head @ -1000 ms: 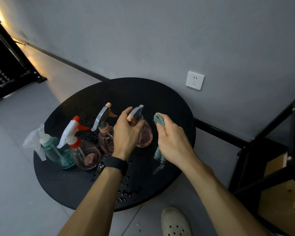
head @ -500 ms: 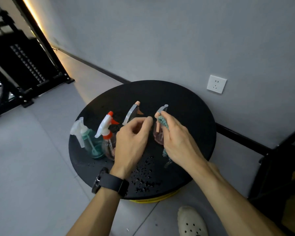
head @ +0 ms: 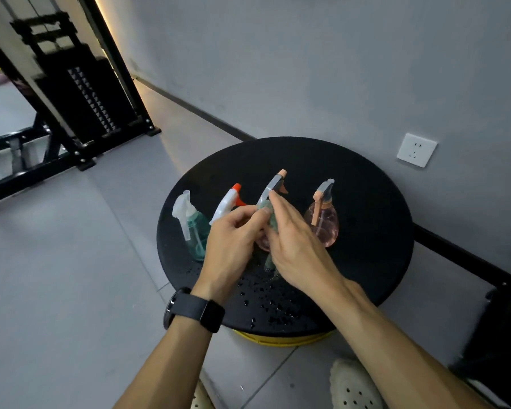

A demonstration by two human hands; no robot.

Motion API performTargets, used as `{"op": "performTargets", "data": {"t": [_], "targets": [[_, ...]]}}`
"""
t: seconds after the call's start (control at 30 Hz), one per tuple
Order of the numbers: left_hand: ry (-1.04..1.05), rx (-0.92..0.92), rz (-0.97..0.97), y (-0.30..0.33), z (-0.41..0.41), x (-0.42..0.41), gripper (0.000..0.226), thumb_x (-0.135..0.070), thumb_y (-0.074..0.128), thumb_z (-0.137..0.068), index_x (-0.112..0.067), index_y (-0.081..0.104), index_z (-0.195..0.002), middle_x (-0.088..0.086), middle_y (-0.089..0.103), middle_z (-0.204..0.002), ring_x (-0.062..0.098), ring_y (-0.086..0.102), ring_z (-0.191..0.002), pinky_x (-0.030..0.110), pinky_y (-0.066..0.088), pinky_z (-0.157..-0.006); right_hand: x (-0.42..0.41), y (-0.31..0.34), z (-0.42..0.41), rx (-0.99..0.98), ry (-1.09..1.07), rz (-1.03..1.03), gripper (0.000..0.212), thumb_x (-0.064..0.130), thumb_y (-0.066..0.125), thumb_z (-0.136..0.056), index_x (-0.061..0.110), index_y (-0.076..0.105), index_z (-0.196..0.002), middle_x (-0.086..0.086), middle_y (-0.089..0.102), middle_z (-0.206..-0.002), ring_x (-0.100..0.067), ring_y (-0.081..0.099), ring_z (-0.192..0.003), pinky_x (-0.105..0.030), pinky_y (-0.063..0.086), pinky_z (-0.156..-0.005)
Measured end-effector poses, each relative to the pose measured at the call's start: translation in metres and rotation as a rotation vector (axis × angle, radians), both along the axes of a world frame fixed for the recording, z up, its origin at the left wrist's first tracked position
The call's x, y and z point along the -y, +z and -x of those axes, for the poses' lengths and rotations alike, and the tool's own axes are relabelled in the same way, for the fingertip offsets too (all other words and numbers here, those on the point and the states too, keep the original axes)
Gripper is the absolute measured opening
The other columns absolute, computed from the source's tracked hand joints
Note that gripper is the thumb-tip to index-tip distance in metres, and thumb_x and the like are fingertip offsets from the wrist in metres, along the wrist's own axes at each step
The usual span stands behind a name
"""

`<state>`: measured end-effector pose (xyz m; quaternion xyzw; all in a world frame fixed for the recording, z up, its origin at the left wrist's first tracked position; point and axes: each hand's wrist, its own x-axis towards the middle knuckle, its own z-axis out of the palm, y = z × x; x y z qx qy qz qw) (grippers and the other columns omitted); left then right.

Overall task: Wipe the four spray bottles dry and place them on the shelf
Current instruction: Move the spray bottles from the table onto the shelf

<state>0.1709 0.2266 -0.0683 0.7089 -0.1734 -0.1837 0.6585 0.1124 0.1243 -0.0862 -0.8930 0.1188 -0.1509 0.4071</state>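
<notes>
Cloth (head: 267,215) sits bunched between my two hands, just in front of the third bottle (head: 275,187), so I can bring it onto that bottle's neck. My right hand (head: 295,246) pinches the cloth's upper part with the fingers curled over it. My left hand (head: 233,240) has thumb and forefinger closed toward the same wad. Whether it actually grips the cloth or only steadies it, I cannot tell.

All four bottles stand upright in a row on the round table (head: 366,202): a teal one (head: 194,228) at the left, next a white-and-orange trigger (head: 229,202), then the grey-headed one behind my hands, and a pink bottle (head: 322,222) apart at the right. Droplets (head: 266,299) lie on the near tabletop. None is on the shelf, so I judge the wiping far from done.
</notes>
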Motion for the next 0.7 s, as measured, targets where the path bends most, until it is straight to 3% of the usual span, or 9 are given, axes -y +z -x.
{"op": "performTargets", "data": {"t": [0.1, 0.23, 0.33, 0.47, 0.53, 0.63, 0.7], "targets": [[0.032, 0.001, -0.039, -0.003, -0.008, -0.009, 0.018, -0.023, 0.062, -0.097, -0.011, 0.074, -0.092, -0.004, 0.065, -0.069, 0.019, 0.055, -0.058, 0.028, 0.046, -0.053, -0.003, 0.001, -0.002, -0.048, 0.054, -0.010, 0.069, 0.040, 0.048, -0.099, 0.023, 0.010, -0.155, 0.005, 0.019, -0.160, -0.012, 0.017, -0.146, -0.034, 0.024, -0.118], [0.069, 0.032, -0.045, -0.004, -0.014, -0.020, 0.018, -0.018, 0.058, -0.097, -0.015, 0.073, -0.088, -0.003, 0.074, -0.092, 0.009, 0.069, -0.078, 0.020, 0.053, -0.064, 0.005, 0.004, -0.003, -0.055, 0.076, -0.160, 0.068, 0.055, 0.067, -0.080, 0.034, 0.042, -0.139, 0.015, 0.051, -0.132, -0.005, 0.049, -0.123, -0.036, 0.044, -0.103], [0.057, 0.033, -0.021, -0.002, -0.016, -0.028, 0.019, -0.016, 0.054, -0.098, -0.012, 0.071, -0.091, -0.008, 0.074, -0.095, 0.006, 0.067, -0.086, 0.017, 0.050, -0.071, 0.014, 0.006, 0.001, -0.099, 0.115, -0.338, 0.048, 0.044, 0.073, -0.081, 0.031, 0.057, -0.124, 0.014, 0.064, -0.115, 0.001, 0.060, -0.105, -0.029, 0.048, -0.096], [0.021, 0.069, -0.023, -0.004, -0.019, -0.034, 0.018, -0.018, 0.054, -0.100, -0.008, 0.068, -0.096, 0.007, 0.064, -0.134, 0.013, 0.063, -0.109, 0.027, 0.049, -0.088, 0.018, 0.008, 0.008, -0.096, 0.145, -0.571, 0.021, 0.022, 0.069, -0.088, 0.019, 0.066, -0.109, 0.002, 0.072, -0.106, -0.010, 0.067, -0.100, -0.036, 0.050, -0.098], [0.025, 0.056, -0.014, -0.005, -0.019, -0.036, 0.019, -0.022, 0.055, -0.100, -0.009, 0.069, -0.098, 0.004, 0.068, -0.128, 0.020, 0.064, -0.112, 0.039, 0.052, -0.095, 0.021, 0.007, 0.010, -0.065, 0.110, -0.682, 0.018, 0.014, 0.067, -0.089, 0.008, 0.064, -0.105, -0.004, 0.073, -0.104, -0.019, 0.068, -0.101, -0.042, 0.049, -0.099], [0.037, 0.059, -0.029, -0.006, -0.020, -0.039, 0.018, -0.028, 0.056, -0.100, -0.017, 0.070, -0.099, 0.000, 0.072, -0.106, 0.019, 0.066, -0.096, 0.047, 0.053, -0.092, 0.025, 0.007, 0.012, -0.026, 0.062, -0.809, 0.017, 0.011, 0.064, -0.090, 0.004, 0.060, -0.105, -0.006, 0.073, -0.105, -0.023, 0.067, -0.104, -0.046, 0.046, -0.103], [-0.003, 0.037, -0.019, -0.006, -0.019, -0.040, 0.019, -0.026, 0.054, -0.102, -0.014, 0.069, -0.105, 0.008, 0.070, -0.115, 0.023, 0.066, -0.101, 0.051, 0.052, -0.095, 0.026, 0.008, 0.013, -0.021, 0.072, -0.904, 0.023, 0.011, 0.062, -0.091, 0.004, 0.059, -0.113, -0.008, 0.072, -0.110, -0.023, 0.066, -0.107, -0.045, 0.046, -0.103]]}}
